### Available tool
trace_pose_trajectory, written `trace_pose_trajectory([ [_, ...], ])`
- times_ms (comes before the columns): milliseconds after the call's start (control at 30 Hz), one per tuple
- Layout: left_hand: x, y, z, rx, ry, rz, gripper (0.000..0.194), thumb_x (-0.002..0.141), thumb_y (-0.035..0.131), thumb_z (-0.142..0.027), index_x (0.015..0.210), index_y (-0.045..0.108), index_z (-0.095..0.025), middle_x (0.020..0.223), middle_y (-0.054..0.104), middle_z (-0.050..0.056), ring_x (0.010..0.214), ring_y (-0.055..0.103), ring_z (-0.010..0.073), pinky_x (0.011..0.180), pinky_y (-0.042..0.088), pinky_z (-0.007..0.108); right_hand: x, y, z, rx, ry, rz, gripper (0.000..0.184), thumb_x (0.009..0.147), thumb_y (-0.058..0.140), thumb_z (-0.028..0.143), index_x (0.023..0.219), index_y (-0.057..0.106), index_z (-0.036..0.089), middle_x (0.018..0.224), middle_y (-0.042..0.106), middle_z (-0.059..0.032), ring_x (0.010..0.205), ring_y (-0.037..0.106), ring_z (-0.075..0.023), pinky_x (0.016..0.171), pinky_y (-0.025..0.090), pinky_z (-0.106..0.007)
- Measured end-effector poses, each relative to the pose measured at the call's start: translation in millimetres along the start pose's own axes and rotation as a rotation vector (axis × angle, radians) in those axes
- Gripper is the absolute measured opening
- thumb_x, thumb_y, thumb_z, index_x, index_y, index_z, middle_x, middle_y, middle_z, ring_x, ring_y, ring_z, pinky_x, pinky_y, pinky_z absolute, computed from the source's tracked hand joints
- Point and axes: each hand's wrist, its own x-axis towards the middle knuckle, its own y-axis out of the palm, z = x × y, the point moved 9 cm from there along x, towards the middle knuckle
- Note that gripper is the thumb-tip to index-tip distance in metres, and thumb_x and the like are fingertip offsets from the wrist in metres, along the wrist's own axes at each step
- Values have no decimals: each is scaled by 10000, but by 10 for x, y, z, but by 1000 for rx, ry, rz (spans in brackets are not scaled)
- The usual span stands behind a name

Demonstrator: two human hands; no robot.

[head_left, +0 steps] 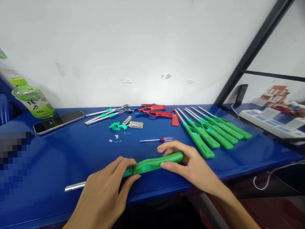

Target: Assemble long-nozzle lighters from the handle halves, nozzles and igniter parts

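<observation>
Both hands hold one green long-necked lighter (154, 164) above the front of the blue table. My left hand (107, 184) wraps round the neck end, where the silver tube (75, 186) pokes out to the left. My right hand (188, 161) grips the handle's end, thumb on the near side and fingers behind. A seam runs along the handle's top. Just beyond lies a screwdriver (157, 140) with a red and purple handle. To the right, several green lighters (199, 141) lie side by side, tubes pointing away.
Metal tubes with wires (102, 116), red lighter casings (157, 112), green triggers (118, 126), clear parts (136, 124) and tiny pieces (116, 137) lie at the back. A phone (59, 121) and green bottle (34, 100) stand left. A power strip (275, 123) is at the right.
</observation>
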Motion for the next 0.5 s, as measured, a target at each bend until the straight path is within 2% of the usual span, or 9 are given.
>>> trace_pose_trajectory([
  [133, 4, 27, 58, -11, -24, 9, 157, 1103, 486, -406, 1107, 593, -291, 952, 780, -40, 690, 765, 179, 570, 538, 292, -2, 21, -19, -32, 42, 42, 180, 950, 794, 366, 1123, 800, 317, 1153, 806, 33, 1078, 727, -193, 935, 522, -267],
  [233, -4, 12, 61, -13, -15, -13, 171, 1101, 501, -417, 1134, 607, -288, 1012, 790, -12, 799, 783, 198, 671, 583, 304, -10, 18, 17, -113, 22, 45, 132, 937, 816, 341, 1067, 840, 338, 1079, 837, 62, 1000, 754, -188, 900, 520, -256],
  [367, 9, 8, -59, -30, 84, -9, 208, 1112, 501, -395, 1255, 611, -292, 1109, 796, 1, 978, 779, 216, 879, 604, 356, -29, 28, 68, -161, -22, 32, 176, 877, 885, 307, 1046, 867, 353, 1056, 858, 81, 992, 789, -190, 938, 524, -237],
  [500, 18, -25, -192, -86, 188, -28, 214, 1130, 448, -247, 1254, 619, -282, 1106, 810, -19, 928, 777, 169, 829, 593, 308, -63, 104, 143, -146, -88, 81, 220, 870, 897, 316, 1086, 868, 343, 1097, 857, 81, 1032, 804, -176, 965, 535, -194],
])
